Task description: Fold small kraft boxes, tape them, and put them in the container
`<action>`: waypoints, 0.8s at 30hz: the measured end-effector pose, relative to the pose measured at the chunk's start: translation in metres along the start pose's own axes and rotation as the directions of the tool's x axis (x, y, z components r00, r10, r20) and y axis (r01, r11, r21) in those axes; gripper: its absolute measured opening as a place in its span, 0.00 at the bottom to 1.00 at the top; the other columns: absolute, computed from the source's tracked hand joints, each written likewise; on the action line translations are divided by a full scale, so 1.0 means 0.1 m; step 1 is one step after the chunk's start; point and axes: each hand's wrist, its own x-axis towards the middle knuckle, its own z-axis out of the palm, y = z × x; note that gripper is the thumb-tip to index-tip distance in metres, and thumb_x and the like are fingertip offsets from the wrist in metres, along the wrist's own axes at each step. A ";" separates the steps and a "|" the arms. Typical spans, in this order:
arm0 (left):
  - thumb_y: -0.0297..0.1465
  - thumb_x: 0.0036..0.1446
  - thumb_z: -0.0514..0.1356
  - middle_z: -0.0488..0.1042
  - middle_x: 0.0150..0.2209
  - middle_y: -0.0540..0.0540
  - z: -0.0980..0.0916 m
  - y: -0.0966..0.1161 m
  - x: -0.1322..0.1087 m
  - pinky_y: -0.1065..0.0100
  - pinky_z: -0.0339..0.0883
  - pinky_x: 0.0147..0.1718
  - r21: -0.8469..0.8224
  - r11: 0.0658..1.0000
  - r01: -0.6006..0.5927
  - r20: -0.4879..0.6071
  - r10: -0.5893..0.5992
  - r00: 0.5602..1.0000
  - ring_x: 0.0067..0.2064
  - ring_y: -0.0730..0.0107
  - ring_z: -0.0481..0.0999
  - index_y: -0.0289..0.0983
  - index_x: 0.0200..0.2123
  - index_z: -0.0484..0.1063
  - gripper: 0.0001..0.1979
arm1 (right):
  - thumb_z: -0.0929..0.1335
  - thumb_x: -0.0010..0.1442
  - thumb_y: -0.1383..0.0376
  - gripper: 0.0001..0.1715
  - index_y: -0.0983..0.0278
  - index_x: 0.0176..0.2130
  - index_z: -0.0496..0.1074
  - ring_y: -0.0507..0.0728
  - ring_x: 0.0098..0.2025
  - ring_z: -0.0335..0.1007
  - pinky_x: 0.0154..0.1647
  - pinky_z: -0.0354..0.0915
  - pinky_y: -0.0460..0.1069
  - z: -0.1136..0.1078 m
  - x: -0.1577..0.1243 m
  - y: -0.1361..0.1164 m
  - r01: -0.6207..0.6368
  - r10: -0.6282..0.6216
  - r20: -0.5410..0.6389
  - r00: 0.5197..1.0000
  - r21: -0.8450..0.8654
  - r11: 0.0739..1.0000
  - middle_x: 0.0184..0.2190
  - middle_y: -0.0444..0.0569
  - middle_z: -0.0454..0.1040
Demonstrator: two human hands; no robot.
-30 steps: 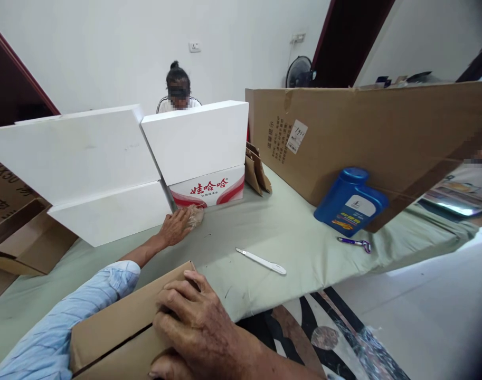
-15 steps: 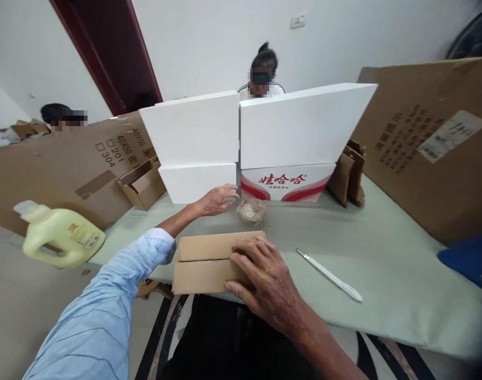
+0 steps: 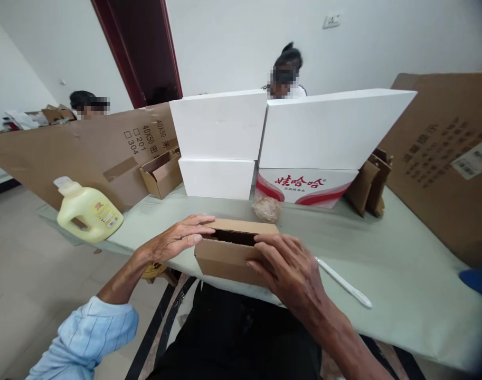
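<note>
A small brown cardboard box (image 3: pixel 225 260) lies near the table's front edge, its top flaps parted by a dark gap. My right hand (image 3: pixel 290 264) grips the right end, with fingertips curled over the edge of the gap. At the left end, my left hand (image 3: pixel 175 237) has its fingers stretched out, the tips at the corner of the flaps. Just beyond the box sits a crumpled clear ball of tape or plastic (image 3: pixel 266 209). To the right of my right hand lies a white-handled craft knife (image 3: pixel 346 284), its tip partly hidden by the hand.
White boxes (image 3: pixel 220 126) and a red-and-white carton (image 3: pixel 304 187) stand across the back. Large cardboard sheets (image 3: pixel 86 142) flank the table. A yellow jug (image 3: pixel 90 211) stands at the left, near an open brown box (image 3: pixel 161 177). Two people sit beyond.
My left hand has come back from beside the plastic ball to the box's left end. The box's top flaps, nearly closed before, are now parted. The view has shifted left.
</note>
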 end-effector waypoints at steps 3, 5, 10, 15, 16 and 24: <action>0.42 0.76 0.51 0.63 0.75 0.42 -0.04 -0.04 0.07 0.42 0.58 0.72 -0.029 0.999 -0.030 0.010 0.030 0.999 0.75 0.47 0.62 0.44 0.65 0.76 0.23 | 0.69 0.72 0.73 0.08 0.60 0.47 0.72 0.58 0.42 0.79 0.44 0.68 0.53 -0.12 -0.06 -0.15 0.025 -0.025 -0.015 1.000 0.011 1.000 0.41 0.49 0.82; 0.41 0.75 0.54 0.65 0.73 0.41 -0.03 -0.04 0.10 0.43 0.59 0.72 0.009 1.000 -0.012 -0.013 0.013 1.000 0.74 0.47 0.63 0.44 0.68 0.73 0.24 | 0.69 0.71 0.73 0.10 0.60 0.49 0.73 0.58 0.41 0.80 0.44 0.70 0.53 -0.20 -0.12 -0.20 0.021 -0.021 0.001 1.000 0.046 0.999 0.40 0.48 0.83; 0.47 0.64 0.67 0.58 0.77 0.41 0.08 -0.03 0.09 0.37 0.57 0.71 0.148 0.979 0.141 0.031 -0.147 0.989 0.79 0.36 0.48 0.49 0.75 0.60 0.40 | 0.70 0.71 0.69 0.20 0.58 0.60 0.73 0.60 0.50 0.81 0.51 0.77 0.54 -0.43 -0.24 -0.09 -0.070 0.027 0.187 0.982 0.227 0.971 0.48 0.51 0.84; 0.41 0.60 0.69 0.61 0.75 0.39 0.13 -0.14 0.12 0.44 0.65 0.68 0.231 0.966 0.116 0.124 -0.148 0.981 0.77 0.35 0.55 0.47 0.75 0.59 0.43 | 0.75 0.68 0.58 0.28 0.53 0.65 0.73 0.65 0.58 0.79 0.56 0.78 0.59 -0.60 -0.17 0.27 -0.133 0.029 0.431 0.902 0.212 0.968 0.56 0.50 0.82; 0.40 0.59 0.69 0.64 0.73 0.39 0.13 -0.15 0.14 0.46 0.66 0.67 0.238 0.967 0.093 0.136 -0.128 0.983 0.76 0.35 0.57 0.46 0.75 0.61 0.43 | 0.77 0.67 0.57 0.30 0.53 0.65 0.73 0.66 0.59 0.79 0.56 0.77 0.59 -0.61 -0.13 0.33 -0.131 0.028 0.468 0.883 0.189 0.973 0.57 0.50 0.82; 0.39 0.55 0.69 0.72 0.59 0.39 -0.02 -0.11 0.31 0.54 0.73 0.57 0.084 0.996 -0.006 0.224 -0.013 0.974 0.59 0.49 0.74 0.43 0.66 0.67 0.36 | 0.80 0.59 0.61 0.34 0.58 0.61 0.74 0.64 0.49 0.78 0.44 0.76 0.55 -0.61 -0.02 0.39 -0.002 -0.028 0.508 0.861 0.057 0.998 0.51 0.54 0.78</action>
